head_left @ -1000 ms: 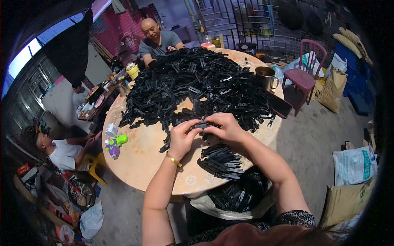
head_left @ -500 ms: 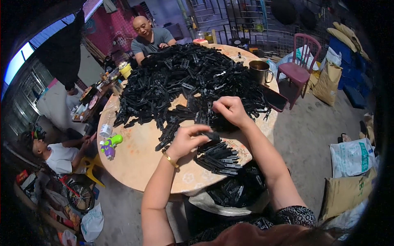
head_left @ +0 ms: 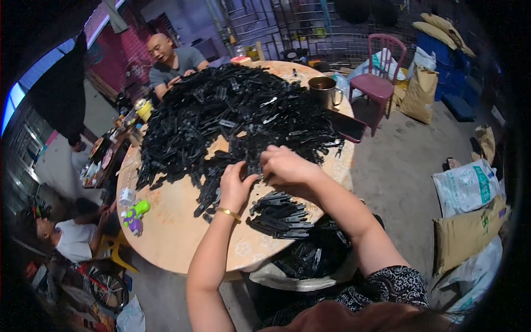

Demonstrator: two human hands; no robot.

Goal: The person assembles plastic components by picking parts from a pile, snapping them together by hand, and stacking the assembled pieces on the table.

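A large heap of narrow black plastic pieces [head_left: 221, 105] covers much of the round table [head_left: 171, 232]. My left hand [head_left: 235, 187], wearing a gold bracelet [head_left: 228, 213], is at the heap's near edge, thumb and fingertips apart beside the black pieces. Close by on its right, my right hand [head_left: 289, 167] has its fingers curled down onto the pieces; what they grip is hidden. Just below my hands lies a smaller bundle of black pieces [head_left: 279, 216], roughly lined up. More pieces fill an open white sack [head_left: 298, 284] under the table's near edge.
A metal mug [head_left: 322, 91] and a dark phone [head_left: 348, 127] sit at the right of the table. A green-and-purple toy [head_left: 135, 217] lies at the left. One person [head_left: 177, 61] sits across, another [head_left: 74, 238] at left. A red chair [head_left: 379, 83] stands beyond.
My left hand has moved up from above the small bundle to the heap's edge. My right hand has come down and left beside it. The whole view has shifted slightly.
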